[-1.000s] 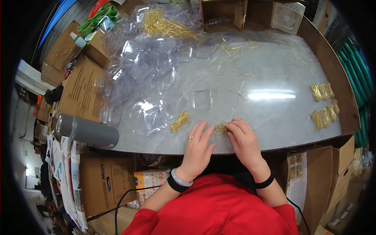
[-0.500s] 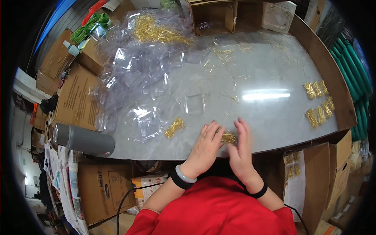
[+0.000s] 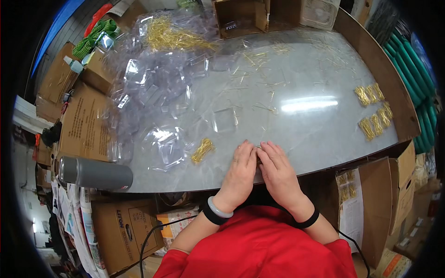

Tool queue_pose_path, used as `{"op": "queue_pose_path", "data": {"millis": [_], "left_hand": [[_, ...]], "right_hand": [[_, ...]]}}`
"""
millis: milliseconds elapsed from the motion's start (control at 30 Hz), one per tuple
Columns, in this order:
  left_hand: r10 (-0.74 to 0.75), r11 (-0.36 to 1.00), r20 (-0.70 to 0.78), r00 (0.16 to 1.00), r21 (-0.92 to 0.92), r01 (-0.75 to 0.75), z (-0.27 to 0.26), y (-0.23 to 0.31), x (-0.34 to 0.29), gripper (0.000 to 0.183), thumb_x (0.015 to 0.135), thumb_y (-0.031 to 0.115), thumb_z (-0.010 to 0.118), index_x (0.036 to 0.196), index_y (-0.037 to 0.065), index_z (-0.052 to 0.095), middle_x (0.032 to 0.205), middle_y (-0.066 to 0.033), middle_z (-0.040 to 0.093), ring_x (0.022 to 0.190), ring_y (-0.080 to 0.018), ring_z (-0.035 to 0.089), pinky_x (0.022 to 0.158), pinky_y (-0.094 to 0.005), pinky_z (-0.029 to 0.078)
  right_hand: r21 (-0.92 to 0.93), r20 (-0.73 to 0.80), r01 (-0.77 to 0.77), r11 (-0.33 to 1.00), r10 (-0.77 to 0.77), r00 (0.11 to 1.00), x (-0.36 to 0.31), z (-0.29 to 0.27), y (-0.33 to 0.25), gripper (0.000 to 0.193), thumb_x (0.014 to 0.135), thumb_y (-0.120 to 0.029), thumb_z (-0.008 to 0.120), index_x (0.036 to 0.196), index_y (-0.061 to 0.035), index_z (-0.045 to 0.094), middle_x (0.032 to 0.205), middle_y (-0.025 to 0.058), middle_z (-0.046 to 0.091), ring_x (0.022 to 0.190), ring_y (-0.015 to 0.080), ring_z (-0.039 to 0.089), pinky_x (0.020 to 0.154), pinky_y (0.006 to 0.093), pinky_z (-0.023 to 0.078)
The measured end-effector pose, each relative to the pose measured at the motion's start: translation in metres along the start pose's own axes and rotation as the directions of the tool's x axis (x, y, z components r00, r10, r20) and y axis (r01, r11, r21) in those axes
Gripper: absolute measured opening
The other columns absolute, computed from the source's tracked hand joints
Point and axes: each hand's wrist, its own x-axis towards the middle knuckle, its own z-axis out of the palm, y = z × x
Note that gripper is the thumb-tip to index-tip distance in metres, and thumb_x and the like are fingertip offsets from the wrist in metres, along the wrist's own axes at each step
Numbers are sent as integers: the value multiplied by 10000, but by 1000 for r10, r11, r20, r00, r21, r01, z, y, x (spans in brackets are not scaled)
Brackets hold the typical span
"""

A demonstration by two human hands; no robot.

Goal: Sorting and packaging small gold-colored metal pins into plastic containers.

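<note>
My left hand (image 3: 239,169) and my right hand (image 3: 277,171) meet at the table's near edge, fingers held close together. Between them they press a bundle of thin gold wire pieces (image 3: 258,160), of which only a sliver shows. Left of my hands lies another gold wire bundle (image 3: 202,150). Beyond my fingertips, loose gold wires (image 3: 265,109) are scattered near a clear plastic box (image 3: 225,120). Several more wire bundles (image 3: 366,128) lie in two rows at the table's right side.
A heap of clear plastic boxes (image 3: 153,88) covers the table's left, topped by a pile of gold wires (image 3: 174,36). A grey bottle (image 3: 99,173) lies at the near left corner. Cardboard compartments (image 3: 241,21) and a white fan (image 3: 320,14) stand at the back.
My hands have come together over the wire bundle, the right one moving left and its fingers closing. The bundle, plainly visible between them before, is now mostly covered.
</note>
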Motion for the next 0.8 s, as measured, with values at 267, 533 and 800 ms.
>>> {"op": "queue_pose_path", "data": {"millis": [267, 533, 800], "left_hand": [[-69, 992, -84, 994, -113, 59, -3, 2, -3, 605, 920, -14, 625, 1476, -69, 393, 1549, -271, 370, 1371, -457, 456, 1105, -458, 435], [-740, 647, -276, 614, -543, 535, -75, -16, -61, 179, 1028, 163, 619, 1060, -5, 672, 836, -84, 664, 681, -141, 646, 588, -257, 525], [-839, 467, -14, 544, -532, 706, -92, -49, -44, 242, 1003, 185, 655, 1007, -57, 639, 761, -69, 650, 555, -98, 624, 443, -253, 477]], "right_hand": [[-118, -4, 5, 993, -6, 1000, 3, 9, -1, 413, 862, 28, 594, 1275, 20, 614, 1333, 165, 618, 1278, 352, 582, 1126, 487, 448], [-127, -3, 24, 992, -25, 1000, 3, 9, -2, 385, 847, 53, 602, 1230, 21, 625, 1281, 155, 628, 1254, 360, 592, 1109, 484, 462], [-122, -7, 30, 992, -31, 999, 2, 7, -4, 359, 853, 60, 608, 1208, 13, 634, 1266, 152, 631, 1239, 365, 597, 1102, 498, 464]]}}
